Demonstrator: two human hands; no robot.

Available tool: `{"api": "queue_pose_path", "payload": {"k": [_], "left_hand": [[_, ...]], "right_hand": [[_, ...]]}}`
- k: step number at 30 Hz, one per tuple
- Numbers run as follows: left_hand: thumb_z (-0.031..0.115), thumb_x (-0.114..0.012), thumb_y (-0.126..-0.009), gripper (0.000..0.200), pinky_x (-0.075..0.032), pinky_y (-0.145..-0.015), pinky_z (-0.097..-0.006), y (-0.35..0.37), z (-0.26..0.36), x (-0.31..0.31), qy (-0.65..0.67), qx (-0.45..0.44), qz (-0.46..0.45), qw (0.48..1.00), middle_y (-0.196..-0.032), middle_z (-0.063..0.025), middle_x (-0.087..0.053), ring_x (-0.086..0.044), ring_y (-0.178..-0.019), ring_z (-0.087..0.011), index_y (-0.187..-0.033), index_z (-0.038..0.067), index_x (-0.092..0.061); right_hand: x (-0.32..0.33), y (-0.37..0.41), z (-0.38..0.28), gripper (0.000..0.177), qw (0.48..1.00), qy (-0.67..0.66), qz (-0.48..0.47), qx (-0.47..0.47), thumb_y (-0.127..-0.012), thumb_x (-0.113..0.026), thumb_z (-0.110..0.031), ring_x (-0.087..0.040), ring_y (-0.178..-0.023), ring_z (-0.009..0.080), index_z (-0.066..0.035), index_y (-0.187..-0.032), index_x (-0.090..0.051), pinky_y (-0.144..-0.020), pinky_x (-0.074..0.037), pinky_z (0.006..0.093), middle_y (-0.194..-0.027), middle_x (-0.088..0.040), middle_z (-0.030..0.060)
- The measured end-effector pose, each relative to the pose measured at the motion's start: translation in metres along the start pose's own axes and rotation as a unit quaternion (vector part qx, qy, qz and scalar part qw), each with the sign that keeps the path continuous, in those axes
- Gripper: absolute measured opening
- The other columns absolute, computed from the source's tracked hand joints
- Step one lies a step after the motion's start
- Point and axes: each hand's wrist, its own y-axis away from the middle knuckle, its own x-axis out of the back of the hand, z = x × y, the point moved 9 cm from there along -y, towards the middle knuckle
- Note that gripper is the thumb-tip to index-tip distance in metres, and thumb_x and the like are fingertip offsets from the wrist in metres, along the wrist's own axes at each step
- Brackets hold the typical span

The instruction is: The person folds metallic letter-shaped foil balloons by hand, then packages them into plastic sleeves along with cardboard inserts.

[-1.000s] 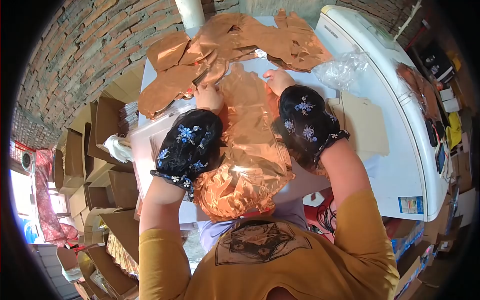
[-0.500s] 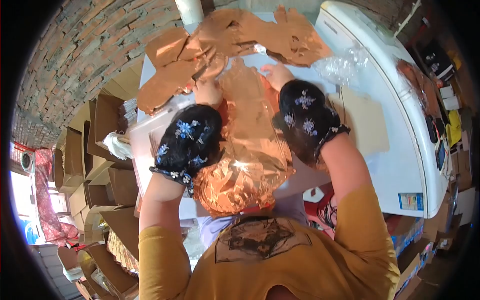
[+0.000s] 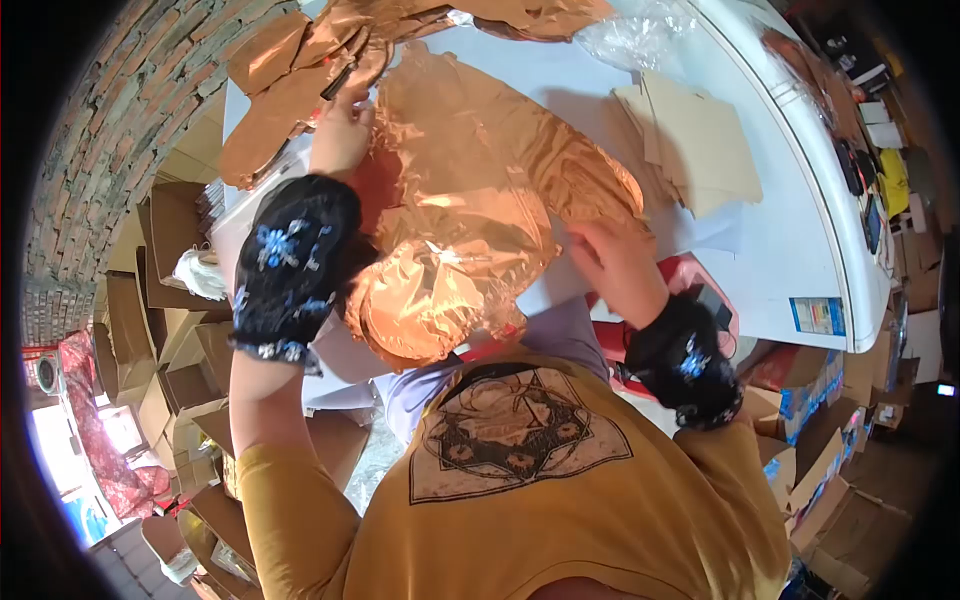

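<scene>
A shiny copper-coloured sheet (image 3: 450,150) lies across the white table, its crumpled rounded end hanging toward my lap. At its upper left, my left hand (image 3: 343,135) is closed beside a thin dark object (image 3: 340,82); whether the fingers hold that object is unclear. My right hand (image 3: 618,262) rests at the lower edge of the sheet's right-hand part, fingers apart and slightly blurred. Black sleeve covers with blue flowers are on both forearms. More copper-coloured material (image 3: 270,95) lies at the table's far left and along its back.
Beige flat pieces (image 3: 695,145) lie on the white table (image 3: 790,240), right of the sheet. Clear crumpled plastic (image 3: 640,35) is behind them. Open cardboard boxes (image 3: 175,235) stand at the left, below a brick wall (image 3: 130,130). More boxes stand at the lower right.
My right hand has come down and to the right, and a copper-coloured part now spreads out to the right. My left hand has shifted left and up. The whole view has tilted.
</scene>
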Motion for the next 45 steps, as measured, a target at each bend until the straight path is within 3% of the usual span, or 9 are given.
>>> {"api": "queue_pose_path", "payload": {"k": [11,14,22,26,28,30,33,39,45], "left_hand": [[0.014,-0.058,-0.096,0.029,-0.049,-0.088,-0.032,0.121,0.039,0.079,0.073,0.028,-0.002,0.997,-0.107,-0.0098,-0.058,-0.058,-0.098,-0.0198,-0.125,0.008,-0.061],[0.012,-0.055,-0.097,0.031,-0.049,-0.087,-0.0333,0.155,0.065,0.102,0.005,0.055,0.022,0.998,-0.109,-0.011,-0.058,-0.058,-0.099,-0.0211,-0.126,0.007,-0.06],[0.01,-0.055,-0.096,0.031,-0.047,-0.084,-0.0324,0.231,0.088,0.113,-0.058,0.065,0.067,0.994,-0.112,-0.0116,-0.06,-0.058,-0.095,-0.0215,-0.126,0.002,-0.058],[0.022,-0.072,-0.085,0.053,-0.039,-0.098,-0.0434,0.274,0.108,0.087,-0.108,0.005,0.004,0.994,-0.124,-0.0164,-0.049,-0.046,-0.114,-0.0314,-0.133,0.008,-0.055],[0.031,-0.081,-0.075,0.073,-0.034,-0.103,-0.049,0.288,0.116,0.072,-0.16,-0.031,-0.045,0.986,-0.13,-0.0188,-0.042,-0.038,-0.122,-0.037,-0.139,0.011,-0.051],[0.035,-0.083,-0.072,0.08,-0.035,-0.103,-0.0493,0.297,0.115,0.061,-0.165,-0.047,-0.054,0.984,-0.131,-0.0189,-0.042,-0.038,-0.121,-0.0375,-0.141,0.012,-0.048],[0.036,-0.082,-0.074,0.081,-0.036,-0.102,-0.049,0.298,0.12,0.054,-0.163,-0.052,-0.065,0.983,-0.132,-0.0193,-0.042,-0.038,-0.121,-0.0379,-0.142,0.012,-0.046],[0.034,-0.08,-0.075,0.078,-0.034,-0.102,-0.0514,0.294,0.127,0.043,-0.171,-0.076,-0.074,0.98,-0.134,-0.0196,-0.042,-0.04,-0.121,-0.0385,-0.142,0.012,-0.046],[0.035,-0.078,-0.077,0.074,-0.029,-0.108,-0.0523,0.282,0.144,0.028,-0.184,-0.103,-0.101,0.972,-0.141,-0.0155,-0.041,-0.032,-0.135,-0.0409,-0.141,0.014,-0.047]], "right_hand": [[-0.015,0.035,-0.001,0.027,0.997,-0.049,0.059,-0.012,-0.087,-0.058,-0.001,-0.061,-0.081,0.0283,-0.004,-0.114,-0.062,-0.071,-0.049,0.0342,-0.096,-0.056,0.0123],[-0.011,0.035,0.005,0.022,0.994,-0.055,0.081,-0.04,-0.086,-0.059,-0.002,-0.059,-0.087,0.0382,-0.005,-0.107,-0.061,-0.073,-0.049,0.0434,-0.097,-0.057,0.0159],[-0.018,0.036,0.006,0.024,0.995,-0.067,0.069,-0.042,-0.09,-0.058,-0.003,-0.059,-0.075,0.0259,-0.008,-0.112,-0.064,-0.068,-0.048,0.0322,-0.095,-0.057,0.0109],[-0.018,0.034,0.005,0.017,0.991,-0.098,0.073,-0.053,-0.088,-0.06,-0.004,-0.06,-0.079,0.0335,-0.006,-0.104,-0.063,-0.068,-0.048,0.0385,-0.091,-0.058,0.0135],[-0.018,0.034,0.007,0.02,0.993,-0.085,0.074,-0.047,-0.09,-0.059,-0.005,-0.06,-0.076,0.0264,-0.006,-0.109,-0.063,-0.068,-0.047,0.0332,-0.092,-0.057,0.0118],[-0.021,0.034,0.007,0.021,0.993,-0.081,0.055,-0.07,-0.091,-0.059,-0.007,-0.061,-0.077,0.0209,-0.006,-0.112,-0.063,-0.068,-0.047,0.0296,-0.094,-0.06,0.0101],[-0.016,0.037,0.001,0.013,0.99,-0.082,0.088,-0.077,-0.093,-0.058,-0.012,-0.065,-0.072,0.0283,-0.005,-0.102,-0.064,-0.063,-0.05,0.0356,-0.087,-0.065,0.0124],[-0.09,0.083,0.003,0.044,0.862,-0.293,-0.26,-0.323,-0.098,-0.053,-0.041,-0.067,-0.068,0.0139,0.001,-0.094,-0.067,-0.063,-0.051,0.026,-0.074,-0.07,0.0107],[-0.132,0.086,-0.024,0.051,0.757,-0.496,-0.299,-0.301,-0.098,-0.053,-0.047,-0.065,-0.069,0.0149,0.0,-0.113,-0.067,-0.063,-0.052,0.0253,-0.089,-0.071,0.0096]]}}
